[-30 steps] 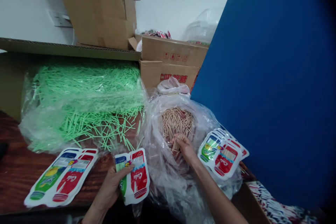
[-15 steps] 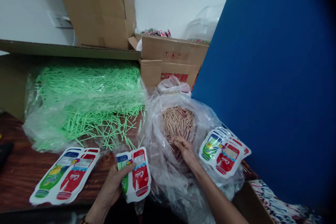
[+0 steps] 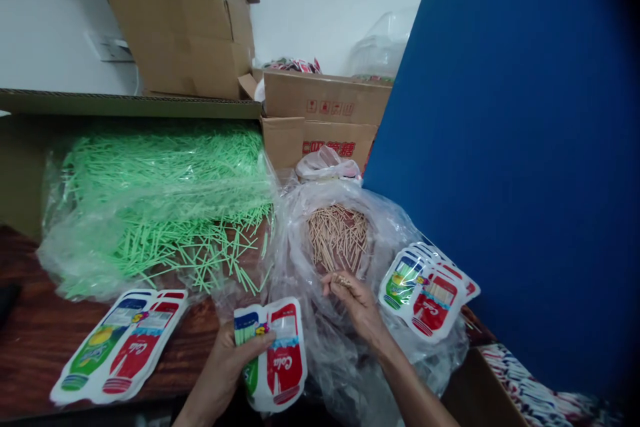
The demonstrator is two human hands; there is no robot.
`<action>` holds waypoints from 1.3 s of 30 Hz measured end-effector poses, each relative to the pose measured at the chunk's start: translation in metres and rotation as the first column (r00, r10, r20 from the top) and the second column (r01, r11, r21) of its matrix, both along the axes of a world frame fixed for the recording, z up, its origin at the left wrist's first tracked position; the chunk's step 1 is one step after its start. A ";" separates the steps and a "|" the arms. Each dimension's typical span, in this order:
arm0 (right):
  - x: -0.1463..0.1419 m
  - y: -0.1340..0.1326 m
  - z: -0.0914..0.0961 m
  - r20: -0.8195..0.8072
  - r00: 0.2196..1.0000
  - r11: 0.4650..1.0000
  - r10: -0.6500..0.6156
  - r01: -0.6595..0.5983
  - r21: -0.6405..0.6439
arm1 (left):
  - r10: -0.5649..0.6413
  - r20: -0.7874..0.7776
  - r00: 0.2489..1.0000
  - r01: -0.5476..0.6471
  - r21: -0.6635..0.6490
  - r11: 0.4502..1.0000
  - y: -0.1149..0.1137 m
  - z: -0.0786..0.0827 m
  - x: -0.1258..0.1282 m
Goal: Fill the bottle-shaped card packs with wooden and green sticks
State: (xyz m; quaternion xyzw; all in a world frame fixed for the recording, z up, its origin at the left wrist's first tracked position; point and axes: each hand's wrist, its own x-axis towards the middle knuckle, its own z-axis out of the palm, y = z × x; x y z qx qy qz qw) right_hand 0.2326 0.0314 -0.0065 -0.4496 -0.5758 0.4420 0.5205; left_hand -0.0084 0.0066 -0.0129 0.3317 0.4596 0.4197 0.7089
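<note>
My left hand (image 3: 235, 360) grips a bottle-shaped candy pouch (image 3: 284, 353) with a green side and a red Cola side, thumb on its front. Green sticks show through the window on its green side. My right hand (image 3: 353, 300) is closed around a small bunch of tan sticks (image 3: 342, 280), just in front of an open plastic bag (image 3: 295, 240) that holds loose tan sticks (image 3: 337, 233). Left of my left hand lies a stack of similar pouches (image 3: 120, 347). Filled pouches (image 3: 425, 290) lie fanned on the bag's right side.
Bright green sticks (image 3: 165, 167) spill from clear plastic in an open carton (image 3: 125, 105) at left. Cardboard boxes (image 3: 325, 97) stand behind. A large blue panel (image 3: 500, 147) borders the right side, and a box of striped packets (image 3: 530, 380) sits lower right.
My right hand has drawn back toward me from the tan stick pile with sticks in its fingers. The held pouch has shifted slightly right and nearer to me.
</note>
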 end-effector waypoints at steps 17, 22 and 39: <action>0.003 -0.021 0.011 0.024 0.992 0.992 0.121 -0.122 0.038 | -0.104 -0.137 0.985 0.105 0.005 0.994 -0.024 0.024 0.026; 0.004 -0.022 0.010 0.030 0.991 0.991 0.129 -0.130 0.013 | -0.081 -0.145 0.986 0.079 -0.018 0.997 -0.026 0.019 0.026; -0.002 -0.021 0.008 -0.001 0.988 0.987 0.154 -0.154 -0.037 | -0.089 -0.141 0.986 0.091 0.005 0.996 -0.026 0.014 0.024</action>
